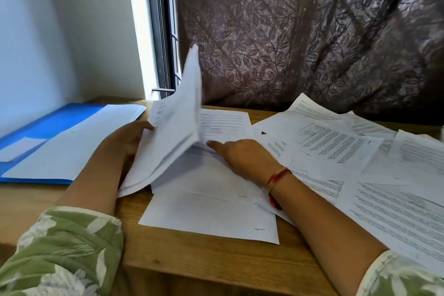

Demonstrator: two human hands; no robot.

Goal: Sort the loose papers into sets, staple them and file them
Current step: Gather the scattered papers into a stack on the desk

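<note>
the left hand (129, 138) grips the left edge of a bundle of sheets (175, 127), fingers curled round it, tilting the bundle up like a turned page; its top edge is blurred. the right hand (242, 154) lies with straight fingers on the stack (206, 175) beneath, index finger at the line where the bundle rises. a bottom sheet (209, 221) juts toward the near edge of the wooden table (216, 264), with bare wood along that edge. the open blue folder (48, 122) lies far left, apart from the bundle. loose papers (336, 149) overlap across the right side, up to the right arm.
</note>
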